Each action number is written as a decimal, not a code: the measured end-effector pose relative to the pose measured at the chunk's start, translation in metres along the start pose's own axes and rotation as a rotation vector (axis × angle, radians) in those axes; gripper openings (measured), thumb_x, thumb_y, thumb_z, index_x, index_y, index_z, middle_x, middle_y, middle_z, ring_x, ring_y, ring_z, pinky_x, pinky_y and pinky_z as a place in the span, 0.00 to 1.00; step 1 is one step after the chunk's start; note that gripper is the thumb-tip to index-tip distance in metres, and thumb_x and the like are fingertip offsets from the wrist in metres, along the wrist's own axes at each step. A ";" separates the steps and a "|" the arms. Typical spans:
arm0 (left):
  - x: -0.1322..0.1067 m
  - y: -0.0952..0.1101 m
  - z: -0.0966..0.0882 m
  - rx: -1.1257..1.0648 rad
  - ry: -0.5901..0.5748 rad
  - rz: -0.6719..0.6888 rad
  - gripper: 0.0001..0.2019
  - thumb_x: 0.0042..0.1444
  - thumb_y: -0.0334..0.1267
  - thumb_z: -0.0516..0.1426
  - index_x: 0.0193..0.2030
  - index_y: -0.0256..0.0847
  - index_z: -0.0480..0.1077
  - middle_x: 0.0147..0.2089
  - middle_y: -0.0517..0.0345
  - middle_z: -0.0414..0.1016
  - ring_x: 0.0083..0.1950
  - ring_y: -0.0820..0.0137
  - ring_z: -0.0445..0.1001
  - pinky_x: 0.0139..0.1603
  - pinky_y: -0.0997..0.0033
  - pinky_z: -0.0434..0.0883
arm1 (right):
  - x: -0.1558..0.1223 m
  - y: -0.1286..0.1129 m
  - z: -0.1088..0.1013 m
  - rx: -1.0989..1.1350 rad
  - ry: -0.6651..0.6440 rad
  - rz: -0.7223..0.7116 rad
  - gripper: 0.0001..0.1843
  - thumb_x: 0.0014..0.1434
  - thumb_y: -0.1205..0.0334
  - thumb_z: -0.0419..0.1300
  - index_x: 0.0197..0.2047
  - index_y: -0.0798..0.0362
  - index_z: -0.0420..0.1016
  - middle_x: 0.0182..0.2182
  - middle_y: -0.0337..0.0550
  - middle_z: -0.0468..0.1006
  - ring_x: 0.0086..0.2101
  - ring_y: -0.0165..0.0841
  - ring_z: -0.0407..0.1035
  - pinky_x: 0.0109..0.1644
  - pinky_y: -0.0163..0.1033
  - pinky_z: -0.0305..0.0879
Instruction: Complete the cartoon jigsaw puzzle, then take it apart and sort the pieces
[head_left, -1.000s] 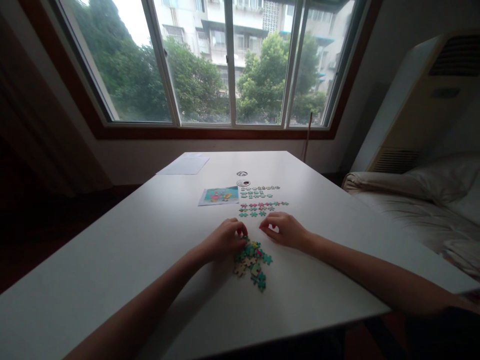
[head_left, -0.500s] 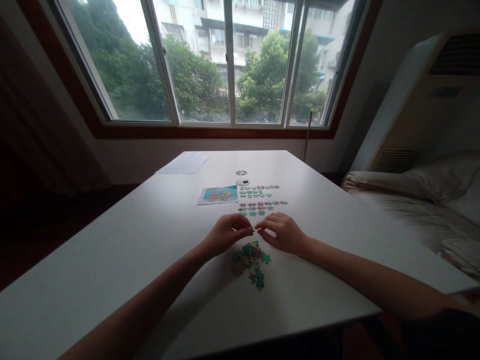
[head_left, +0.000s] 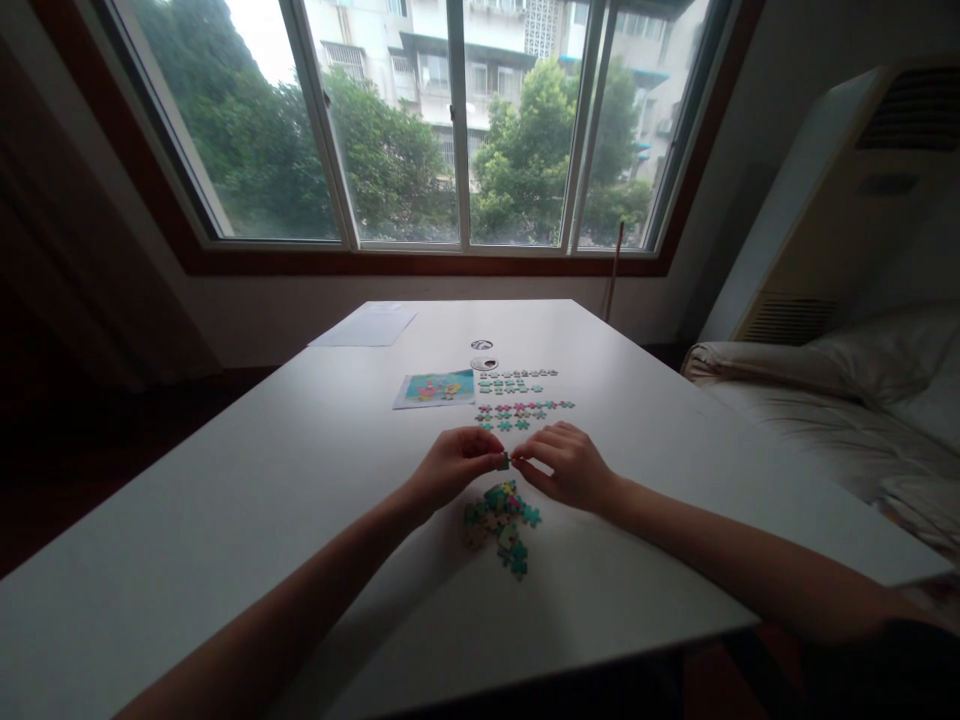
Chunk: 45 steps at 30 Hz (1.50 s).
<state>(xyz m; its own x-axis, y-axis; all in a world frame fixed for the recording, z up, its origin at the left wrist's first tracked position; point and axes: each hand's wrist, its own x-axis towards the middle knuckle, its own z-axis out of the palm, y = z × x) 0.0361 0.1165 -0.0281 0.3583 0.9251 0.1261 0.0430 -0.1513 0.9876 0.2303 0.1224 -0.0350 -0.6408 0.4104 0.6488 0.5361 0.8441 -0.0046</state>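
A small dark jigsaw piece is pinched between the thumb and fingers of my left hand. From the other side, the fingertips of my right hand close in on the same piece and appear to grip its edge. Just below both hands lies a loose pile of jigsaw pieces, mostly green with some yellow and pink. Beyond my fingers, several rows of jigsaw pieces are laid out, green and pink in the nearer rows. A colourful picture sheet lies left of those rows.
The white table runs towards the window. Two round flat items lie behind the rows, and pale paper rests at the far left corner. To the right stand a sofa and a tall appliance.
My right fingertips have come closer to the piece in my left hand and now meet it. The piece is turned slightly. The pile and rows look the same.
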 end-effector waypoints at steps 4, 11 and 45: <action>0.000 0.000 0.000 -0.001 -0.014 0.000 0.09 0.41 0.36 0.62 0.28 0.34 0.69 0.28 0.59 0.73 0.31 0.73 0.70 0.37 0.69 0.68 | 0.000 0.000 -0.001 -0.002 0.009 -0.001 0.09 0.58 0.61 0.51 0.34 0.52 0.71 0.29 0.41 0.75 0.29 0.30 0.65 0.36 0.37 0.54; -0.001 0.001 0.000 0.058 -0.018 0.005 0.11 0.42 0.38 0.61 0.30 0.34 0.68 0.28 0.58 0.73 0.31 0.72 0.71 0.36 0.69 0.68 | 0.001 0.000 -0.001 0.013 0.014 -0.021 0.08 0.58 0.62 0.51 0.35 0.52 0.71 0.29 0.40 0.76 0.30 0.30 0.66 0.36 0.37 0.55; -0.006 0.000 -0.015 0.878 -0.163 0.100 0.10 0.49 0.39 0.54 0.32 0.38 0.74 0.27 0.58 0.72 0.27 0.73 0.67 0.28 0.77 0.62 | -0.003 0.065 -0.024 -0.199 0.261 0.159 0.08 0.57 0.61 0.53 0.33 0.53 0.72 0.27 0.40 0.76 0.27 0.29 0.67 0.36 0.37 0.56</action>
<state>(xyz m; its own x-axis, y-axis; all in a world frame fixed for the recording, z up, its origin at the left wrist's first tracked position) 0.0199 0.1165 -0.0279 0.5238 0.8424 0.1268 0.6780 -0.5024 0.5366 0.2802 0.1673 -0.0194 -0.3923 0.4077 0.8245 0.7307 0.6826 0.0101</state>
